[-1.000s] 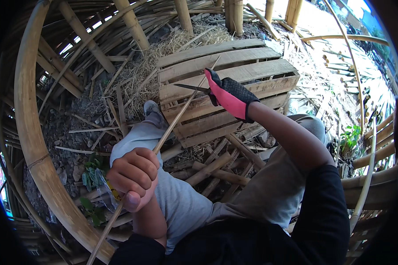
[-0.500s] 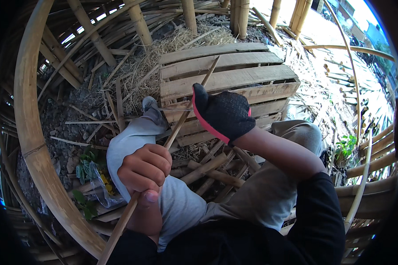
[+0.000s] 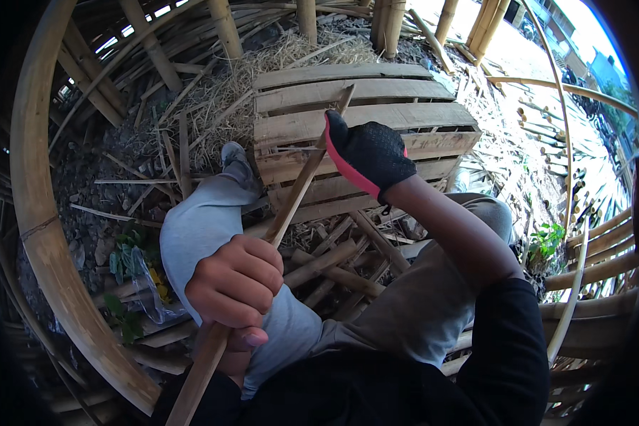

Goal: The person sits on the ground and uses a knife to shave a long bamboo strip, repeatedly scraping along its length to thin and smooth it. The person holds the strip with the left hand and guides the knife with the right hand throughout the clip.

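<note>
A long bamboo strip (image 3: pixel 296 195) runs slantwise from the lower edge up over the slatted wooden crate (image 3: pixel 376 117). My bare left hand (image 3: pixel 236 284) is wrapped round its lower part, above my left thigh. My right hand (image 3: pixel 369 157), in a black glove with a pink-red edge, is closed near the far end, its thumb pressed along the strip. A thin, pale edge (image 3: pixel 295 149) sticks out left of the strip beside the glove; I cannot tell whether it is a blade or a sliver. What the gloved fingers hold is hidden.
A thick curved bamboo pole (image 3: pixel 39 234) arches along the left. Dry straw (image 3: pixel 213 138) lies behind the crate, and cut bamboo pieces (image 3: pixel 326 263) lie between my legs. Upright bamboo posts (image 3: pixel 387 28) stand at the back. A clear plastic bag (image 3: pixel 156 298) is at lower left.
My gloved right hand has moved away from me and slightly right along the strip. My left hand keeps its grip and has shifted slightly. The whole view has also shifted a little.
</note>
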The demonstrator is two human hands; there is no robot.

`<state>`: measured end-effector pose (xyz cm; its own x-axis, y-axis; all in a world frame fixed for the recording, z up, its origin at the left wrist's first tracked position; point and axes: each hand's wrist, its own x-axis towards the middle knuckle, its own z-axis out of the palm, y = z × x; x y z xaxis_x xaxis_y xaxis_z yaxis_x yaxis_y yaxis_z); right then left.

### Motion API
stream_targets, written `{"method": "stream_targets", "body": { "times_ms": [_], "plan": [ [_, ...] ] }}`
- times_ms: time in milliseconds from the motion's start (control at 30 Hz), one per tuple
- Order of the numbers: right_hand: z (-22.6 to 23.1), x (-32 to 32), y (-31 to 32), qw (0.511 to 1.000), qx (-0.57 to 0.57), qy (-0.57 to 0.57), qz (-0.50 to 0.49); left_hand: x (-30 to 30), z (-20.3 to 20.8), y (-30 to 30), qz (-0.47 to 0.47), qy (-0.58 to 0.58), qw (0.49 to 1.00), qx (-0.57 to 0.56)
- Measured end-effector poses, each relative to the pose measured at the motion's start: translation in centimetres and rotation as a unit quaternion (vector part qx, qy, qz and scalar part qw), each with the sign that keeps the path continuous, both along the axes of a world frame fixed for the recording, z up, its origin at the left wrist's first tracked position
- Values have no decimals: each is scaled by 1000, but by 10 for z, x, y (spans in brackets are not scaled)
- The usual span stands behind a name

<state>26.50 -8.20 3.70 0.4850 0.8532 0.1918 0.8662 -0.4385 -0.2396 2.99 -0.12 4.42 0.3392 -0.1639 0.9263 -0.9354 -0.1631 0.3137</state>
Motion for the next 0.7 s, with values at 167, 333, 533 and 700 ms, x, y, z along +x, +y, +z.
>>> {"method": "stream_targets", "body": {
  "times_ms": [167, 333, 533, 700],
  "plan": [
    [14, -6, 7, 999, -32, 16, 7, -4, 1, 2, 6, -17, 1000, -20],
    [-12, 27, 10, 1000, 7, -20, 18, -8, 2, 1, -1, -12, 1000, 3],
    [-1, 51, 25, 994, 15, 29, -106, -7, 4, 7, 10, -27, 999, -28],
    [19, -10, 10, 997, -41, 57, -35, -21, 11, 4, -22, -25, 999, 15]
  ]
}}
